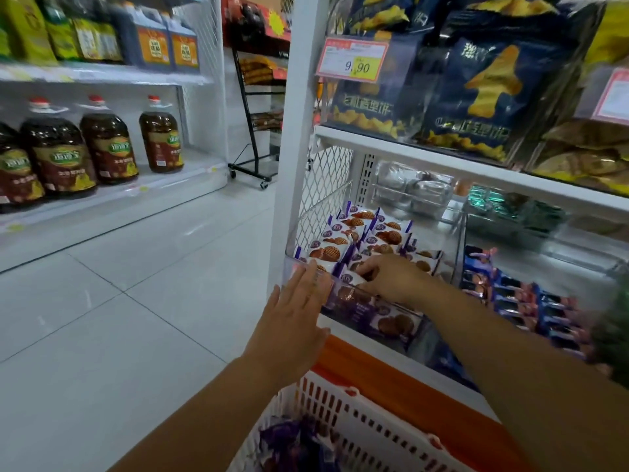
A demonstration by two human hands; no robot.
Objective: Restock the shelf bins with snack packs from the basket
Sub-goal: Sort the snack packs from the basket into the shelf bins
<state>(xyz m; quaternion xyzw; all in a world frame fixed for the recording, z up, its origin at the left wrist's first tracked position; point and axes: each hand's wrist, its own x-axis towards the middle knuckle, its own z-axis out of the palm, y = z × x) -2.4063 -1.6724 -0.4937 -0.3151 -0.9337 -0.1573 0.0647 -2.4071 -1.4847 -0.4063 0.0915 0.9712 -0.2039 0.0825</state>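
Purple snack packs (pixel 296 444) sit in my white basket (pixel 357 420) down low. My left hand (pixel 299 301) presses flat on the clear shelf bin (pixel 371 298), its grip holding nothing. My right hand (pixel 391 277) has its grip curled on a cookie pack (pixel 352 276) inside.

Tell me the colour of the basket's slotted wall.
White. The basket shows best in the head view, at the bottom.

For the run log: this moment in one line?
left hand presses clear plastic bin | right hand holds purple-white biscuit pack
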